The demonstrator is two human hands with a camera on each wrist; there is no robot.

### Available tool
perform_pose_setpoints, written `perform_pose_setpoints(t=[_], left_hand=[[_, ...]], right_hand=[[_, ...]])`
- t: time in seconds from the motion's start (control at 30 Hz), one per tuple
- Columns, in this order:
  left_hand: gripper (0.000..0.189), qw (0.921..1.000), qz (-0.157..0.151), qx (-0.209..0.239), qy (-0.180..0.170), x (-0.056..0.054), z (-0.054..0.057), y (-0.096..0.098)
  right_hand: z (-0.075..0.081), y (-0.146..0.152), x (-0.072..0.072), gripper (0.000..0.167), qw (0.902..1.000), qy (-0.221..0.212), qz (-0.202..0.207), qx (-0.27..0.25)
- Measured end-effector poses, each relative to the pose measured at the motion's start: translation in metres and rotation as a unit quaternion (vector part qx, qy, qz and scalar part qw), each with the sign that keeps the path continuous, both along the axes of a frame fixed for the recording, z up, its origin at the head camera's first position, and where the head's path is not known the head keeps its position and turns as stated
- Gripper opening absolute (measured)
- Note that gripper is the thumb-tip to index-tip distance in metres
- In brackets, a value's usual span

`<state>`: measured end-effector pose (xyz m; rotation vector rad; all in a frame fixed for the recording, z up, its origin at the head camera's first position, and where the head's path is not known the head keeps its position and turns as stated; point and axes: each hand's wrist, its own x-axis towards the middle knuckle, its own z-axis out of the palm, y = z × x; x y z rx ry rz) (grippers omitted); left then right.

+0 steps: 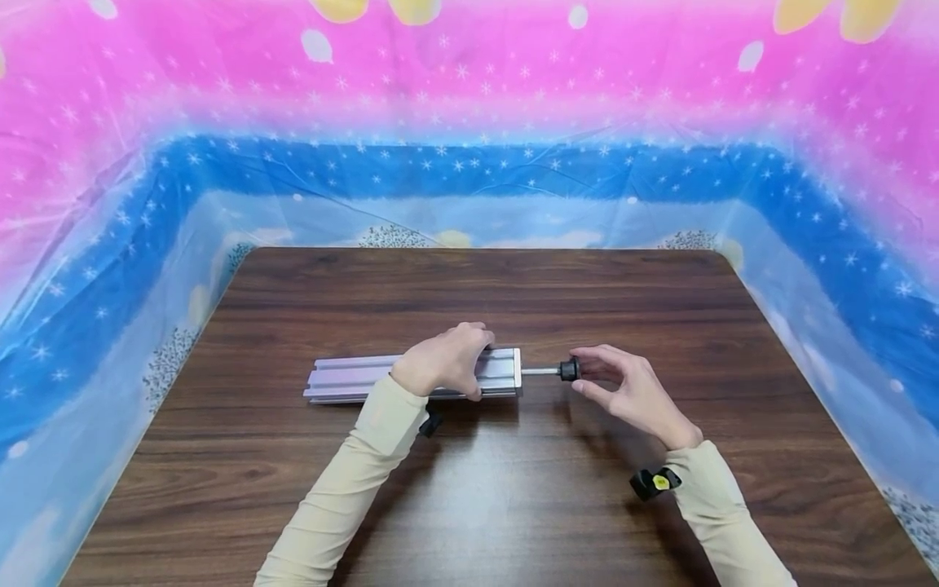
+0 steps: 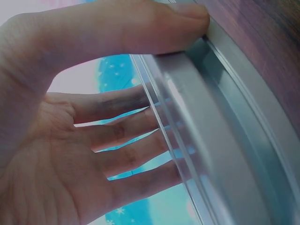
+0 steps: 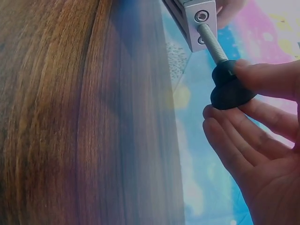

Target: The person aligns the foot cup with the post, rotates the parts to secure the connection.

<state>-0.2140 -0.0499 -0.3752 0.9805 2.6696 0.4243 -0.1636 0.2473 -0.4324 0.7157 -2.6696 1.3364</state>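
Note:
A silver aluminium profile with long grooves lies lengthwise on the table. My left hand grips it near its right end, thumb on the near side and fingers over the far side. In the left wrist view the thumb presses along a groove of the profile. From the end plate a threaded rod sticks out to the right, with a black levelling foot at its tip. My right hand pinches that foot between thumb and fingers. The rod's inner end is hidden inside the plate.
The dark wood table spreads around both hands. A pink and blue snowflake-printed cloth hangs behind it and along both sides. Socket-head screws sit in the end plate.

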Motion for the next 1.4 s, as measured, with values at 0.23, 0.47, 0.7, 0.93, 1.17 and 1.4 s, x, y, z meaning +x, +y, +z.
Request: perform_pose_setpoints(t=[0.23,0.47,0.7,0.93,1.17,1.4], left_hand=[[0.054,1.0,0.003,-0.006,-0.003,0.0,0.002,0.0],[0.05,1.0,-0.003,-0.007,0.001,0.001,0.001,-0.002],[0.049,1.0,-0.008,-0.003,0.001,0.001,0.003,-0.003],[0.05,1.0,-0.008,-0.001,-0.002,0.002,0.004,-0.002],[0.049,0.9999,-0.006,0.008,-0.005,0.001,0.004,-0.004],[0.048,0.9999,-0.007,0.012,-0.003,0.0,0.003,-0.005]], right_hand=[[0.002,-0.003,-0.001,0.04,0.9991,-0.026,-0.024,0.023],[0.0,-0.007,-0.003,0.039,0.9972,-0.06,-0.038,0.022],[0.0,-0.009,-0.005,0.035,0.9957,-0.067,-0.051,0.038],[-0.001,-0.009,-0.005,0.04,0.9943,-0.066,-0.056,0.061],[-0.001,-0.008,0.005,0.057,0.9995,0.001,-0.024,0.02],[-0.002,-0.008,0.003,0.057,0.998,0.051,0.012,-0.034]])
